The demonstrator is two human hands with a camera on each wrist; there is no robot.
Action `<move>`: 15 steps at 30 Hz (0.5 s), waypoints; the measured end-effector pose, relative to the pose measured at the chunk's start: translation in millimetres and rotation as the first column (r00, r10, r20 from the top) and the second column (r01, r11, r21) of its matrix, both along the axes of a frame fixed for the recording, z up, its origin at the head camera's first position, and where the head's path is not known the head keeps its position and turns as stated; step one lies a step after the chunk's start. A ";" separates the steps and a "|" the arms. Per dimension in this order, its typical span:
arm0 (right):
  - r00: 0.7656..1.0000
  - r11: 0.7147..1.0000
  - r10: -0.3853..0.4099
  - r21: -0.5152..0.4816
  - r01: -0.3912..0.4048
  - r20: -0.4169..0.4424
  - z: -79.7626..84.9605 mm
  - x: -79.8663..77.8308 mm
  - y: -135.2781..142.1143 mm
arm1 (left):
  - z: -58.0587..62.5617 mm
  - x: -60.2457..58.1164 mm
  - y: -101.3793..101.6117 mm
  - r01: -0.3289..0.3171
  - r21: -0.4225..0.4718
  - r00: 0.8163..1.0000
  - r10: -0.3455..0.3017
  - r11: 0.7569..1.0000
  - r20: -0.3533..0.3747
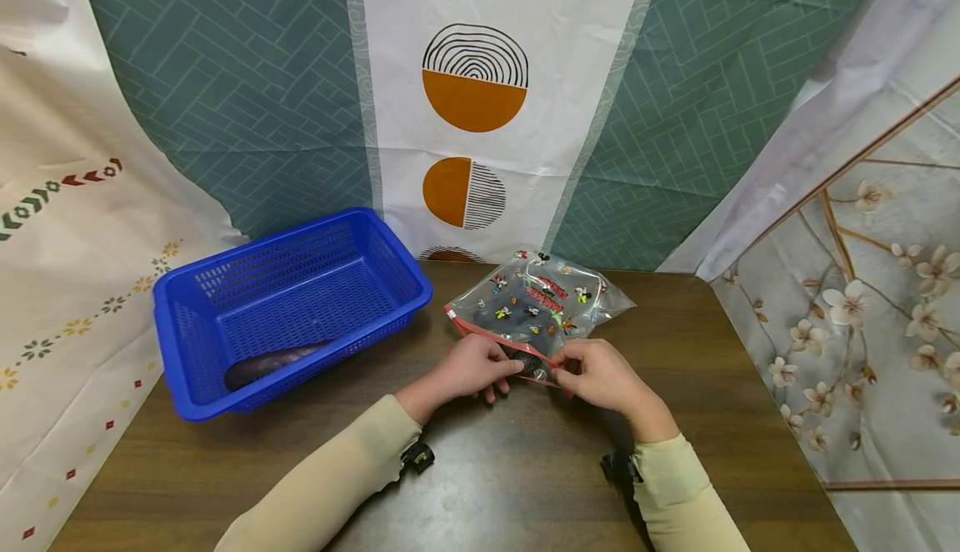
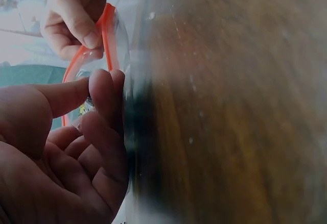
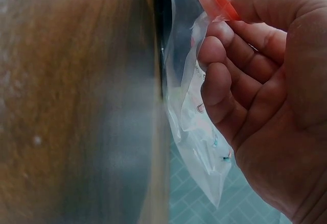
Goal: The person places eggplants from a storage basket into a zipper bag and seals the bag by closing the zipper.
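A clear zip bag (image 1: 600,302) printed with small cartoon figures lies on the table, its red-edged mouth towards me and partly spread. At the mouth, my left hand (image 1: 474,366) has thumb and index finger together on the lower lip. The left wrist view shows the red strip running to those fingertips (image 2: 102,89). My right hand (image 1: 603,375) pinches the red edge at the mouth's right end between thumb and index finger, its other fingers curled beneath. Something dark (image 1: 529,363) shows in the opening beside the left thumb, mostly hidden; I cannot tell its kind.
To the left stands a blue perforated plastic basket (image 1: 408,273) with a long dark purple thing (image 1: 266,364) inside. Patterned cloth (image 1: 262,77) hangs behind the brown wooden table (image 1: 495,477), and a flowered panel (image 1: 885,352) borders its right side.
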State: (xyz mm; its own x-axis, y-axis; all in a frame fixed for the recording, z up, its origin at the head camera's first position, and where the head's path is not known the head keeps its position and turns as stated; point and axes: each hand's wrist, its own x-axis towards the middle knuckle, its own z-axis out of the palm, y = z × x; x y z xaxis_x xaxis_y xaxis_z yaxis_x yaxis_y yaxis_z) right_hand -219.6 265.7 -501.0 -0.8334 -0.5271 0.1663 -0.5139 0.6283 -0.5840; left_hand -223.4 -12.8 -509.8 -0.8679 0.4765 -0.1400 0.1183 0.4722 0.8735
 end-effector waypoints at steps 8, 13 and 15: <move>1.000 1.000 0.006 0.002 -0.006 0.005 -0.1 0.4 0.3 | -4.0 -3.4 1.0 0.011 -0.057 0.999 -0.014 0.998 -0.047; 1.000 1.000 0.007 0.002 -0.007 0.003 -0.2 0.4 -0.6 | -4.0 -4.5 1.4 0.012 -0.100 0.997 -0.020 0.995 -0.080; 1.000 1.000 0.006 0.002 -0.006 0.005 0.0 0.8 -0.6 | -3.3 -4.9 1.9 0.014 -0.119 0.996 -0.024 0.993 -0.083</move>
